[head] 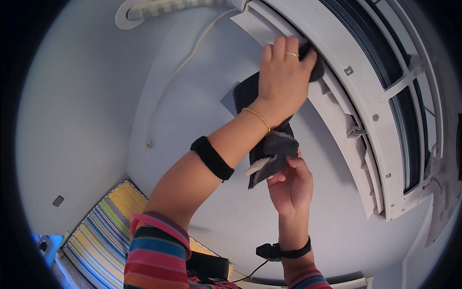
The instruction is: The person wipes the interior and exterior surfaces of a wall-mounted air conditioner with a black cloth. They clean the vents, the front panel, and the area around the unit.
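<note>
A dark grey cloth [247, 90] hangs bunched below a wall-mounted air conditioner [361, 97] whose front cover is raised. My left hand [283, 77] grips the cloth's upper part and presses it at the long air-outlet slot along the unit's lower edge. Its fingertips reach the white louver flap [339, 144], and the hand hides part of the cloth. Lower down, my right hand [291, 180] holds the cloth's folded loose end between thumb and fingers, palm towards me. A pale strip [257, 166] sticks out of that fold.
A white cord [191, 54] runs down the wall to a plug [148, 146]. At the top, a wrapped pipe [173, 9] enters the wall. Below left lies a striped mattress [104, 224]. The raised cover [445, 195] stands at the right.
</note>
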`<act>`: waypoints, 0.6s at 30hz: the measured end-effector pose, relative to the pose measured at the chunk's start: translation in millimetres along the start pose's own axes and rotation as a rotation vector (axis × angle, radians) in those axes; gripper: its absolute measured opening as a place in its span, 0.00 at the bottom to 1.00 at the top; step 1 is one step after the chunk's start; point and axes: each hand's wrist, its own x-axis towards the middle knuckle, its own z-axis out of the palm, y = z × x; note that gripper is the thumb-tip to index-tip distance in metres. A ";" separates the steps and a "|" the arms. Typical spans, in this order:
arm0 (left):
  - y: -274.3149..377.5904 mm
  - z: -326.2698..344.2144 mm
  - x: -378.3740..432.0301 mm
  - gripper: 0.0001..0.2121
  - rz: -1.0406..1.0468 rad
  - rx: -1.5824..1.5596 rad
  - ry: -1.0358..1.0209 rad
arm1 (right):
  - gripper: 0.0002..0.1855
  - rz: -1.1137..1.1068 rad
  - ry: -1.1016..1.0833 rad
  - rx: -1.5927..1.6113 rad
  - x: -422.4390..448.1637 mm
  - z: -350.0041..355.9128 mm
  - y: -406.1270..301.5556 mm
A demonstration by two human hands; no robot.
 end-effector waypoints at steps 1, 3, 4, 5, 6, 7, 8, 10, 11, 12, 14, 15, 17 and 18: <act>5.3 0.5 -1.7 0.23 0.023 -0.005 -0.008 | 0.13 0.005 0.019 0.019 0.0 -2.6 0.3; 15.0 2.3 -5.0 0.22 0.044 -0.010 -0.020 | 0.15 0.014 0.055 0.055 1.5 -10.5 0.4; 17.8 3.3 -6.1 0.21 0.055 -0.012 -0.026 | 0.15 0.010 0.046 0.038 3.0 -12.8 0.5; 18.7 3.5 -5.8 0.21 0.053 -0.019 -0.027 | 0.15 0.005 0.037 0.021 4.9 -15.0 0.5; 18.0 2.7 -6.8 0.21 0.064 -0.027 -0.045 | 0.15 0.000 0.028 0.005 5.9 -15.6 0.8; 17.0 1.4 -8.3 0.22 0.075 -0.033 -0.062 | 0.15 0.002 0.031 0.006 6.0 -14.6 1.6; 17.4 0.3 -9.1 0.22 0.088 -0.045 -0.081 | 0.15 0.010 0.019 0.007 5.6 -15.4 1.8; 11.7 -2.7 -10.7 0.25 0.132 -0.045 -0.090 | 0.15 0.028 -0.004 0.008 5.4 -17.4 2.6; 7.2 -6.3 -8.4 0.25 0.135 -0.047 -0.097 | 0.13 0.043 0.010 0.052 5.0 -15.1 2.6; 2.1 -10.0 -6.0 0.26 0.137 -0.049 -0.104 | 0.14 0.046 0.002 0.047 6.2 -16.6 2.8; -13.4 -17.4 1.9 0.25 0.003 0.006 -0.123 | 0.16 0.052 -0.017 0.040 9.9 -21.7 4.4; -23.1 -20.1 8.0 0.25 -0.067 0.045 -0.104 | 0.15 0.054 -0.039 0.054 11.1 -21.2 5.2; -39.5 -18.6 17.1 0.24 -0.139 0.117 -0.048 | 0.15 0.061 -0.082 0.077 14.6 -19.7 7.7; -47.1 -15.6 20.2 0.24 -0.141 0.150 -0.010 | 0.15 0.073 -0.083 0.070 16.8 -18.2 9.5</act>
